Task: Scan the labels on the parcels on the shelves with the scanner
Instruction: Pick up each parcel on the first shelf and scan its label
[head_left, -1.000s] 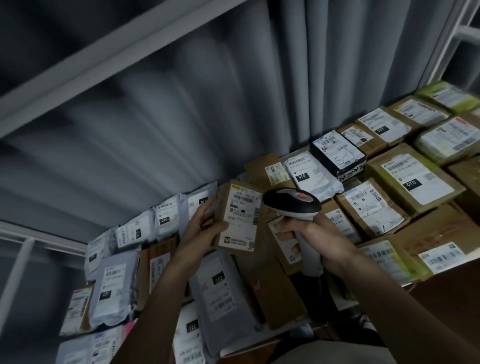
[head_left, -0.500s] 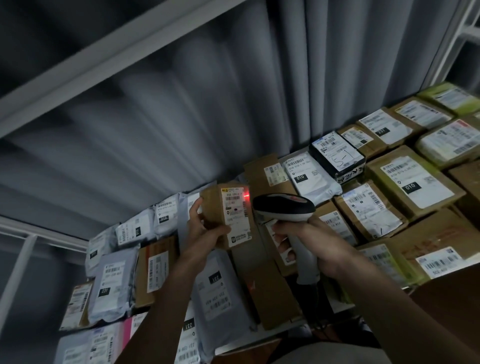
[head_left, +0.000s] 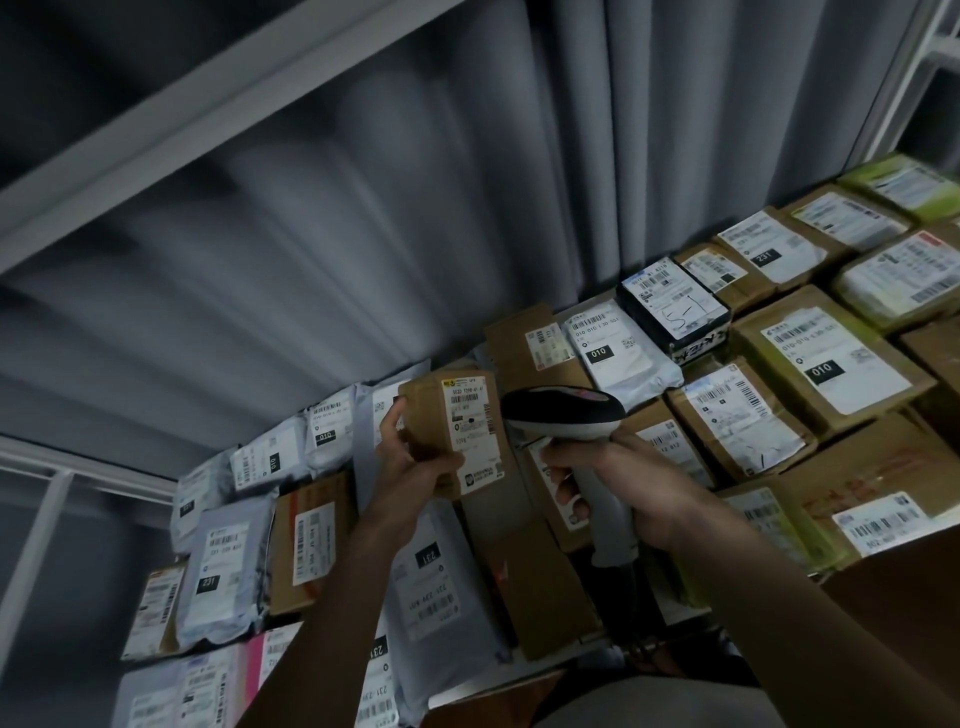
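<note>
Scanning a held parcel.
Left hand (head_left: 415, 462) gripping small brown box (head_left: 447, 431), label facing scanner (head_left: 563, 415) gripped in right hand (head_left: 623, 483).

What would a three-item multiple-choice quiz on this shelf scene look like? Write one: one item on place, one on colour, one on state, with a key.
1. Where is the scanner relative to the small brown box?
A. to its right
B. beneath it
C. behind it

2. What colour is the scanner's head on top?
A. yellow
B. black
C. green

3. How is the small brown box held?
A. it lies flat on the shelf, untouched
B. the right hand carries it
C. the left hand grips it, label facing the camera

Key: 1 A, the scanner's head sits just right of the box's label. 2 B, the top of the head is black above a pale grip. 3 C, the left hand's fingers and thumb wrap the box's left side, while the right hand holds the scanner's handle.
</note>
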